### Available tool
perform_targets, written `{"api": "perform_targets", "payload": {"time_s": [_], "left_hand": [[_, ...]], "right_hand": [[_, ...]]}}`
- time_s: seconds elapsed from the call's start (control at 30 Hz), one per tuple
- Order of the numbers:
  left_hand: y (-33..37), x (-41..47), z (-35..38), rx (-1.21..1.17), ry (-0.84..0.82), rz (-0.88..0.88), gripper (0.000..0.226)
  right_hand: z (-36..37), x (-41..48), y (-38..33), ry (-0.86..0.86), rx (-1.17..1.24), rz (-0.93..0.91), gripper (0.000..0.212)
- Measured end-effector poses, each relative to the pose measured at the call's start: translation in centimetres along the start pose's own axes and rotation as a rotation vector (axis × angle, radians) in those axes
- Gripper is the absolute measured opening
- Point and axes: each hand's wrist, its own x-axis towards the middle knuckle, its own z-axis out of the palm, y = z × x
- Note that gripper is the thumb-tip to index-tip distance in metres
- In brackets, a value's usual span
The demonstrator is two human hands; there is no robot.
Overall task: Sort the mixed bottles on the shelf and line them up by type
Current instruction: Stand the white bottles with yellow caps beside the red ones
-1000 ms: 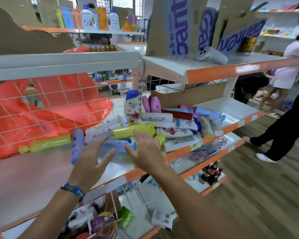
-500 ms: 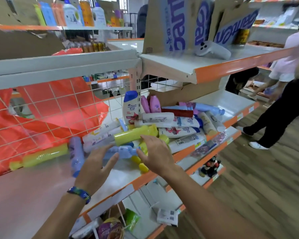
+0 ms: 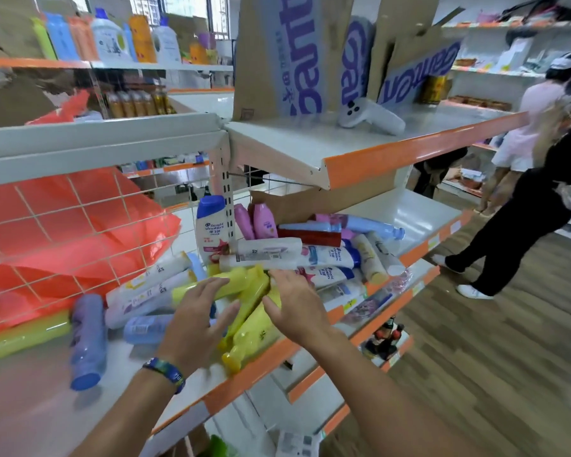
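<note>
I am gathering like with like: both hands are reaching into the heap of bottles (image 3: 277, 252) lying jumbled on the shelf (image 3: 264, 360), going for the yellow bottles (image 3: 256, 328) by its front edge. My left hand (image 3: 195, 321) is hovering over them, fingers spread, holding nothing; my right hand (image 3: 294, 305) is resting straight-fingered against their far side, also empty. Next, I judge, I am needing to close on one yellow bottle and draw it clear without rolling others off the edge. Behind, an upright white bottle (image 3: 210, 225) is showing "head & shoulders"; the purple print on the cardboard (image 3: 254, 61) above is standing upside down.
</note>
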Motion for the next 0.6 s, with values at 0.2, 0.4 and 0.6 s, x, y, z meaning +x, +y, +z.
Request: {"api": "perform_targets", "payload": {"time_s": [0.2,0.4,0.6], "left_hand": [[3.6,4.2,3.4,0.063,0.005,0.020,0.070],[6.0,7.8,6.5,0.178,-0.033,0.028,0.068],[6.4,9.7,9.1,0.222,-0.027,0.002,0.062]], "right_hand": [[-1.3,2.7,5.3,-0.044,0.029,0.013,0.055],[-1.6,5.8,10.5,-0.047,0.003,-0.007,0.051],[-1.4,9.0,15.9,-0.041,-0.044,-0.019,0.053]]}}
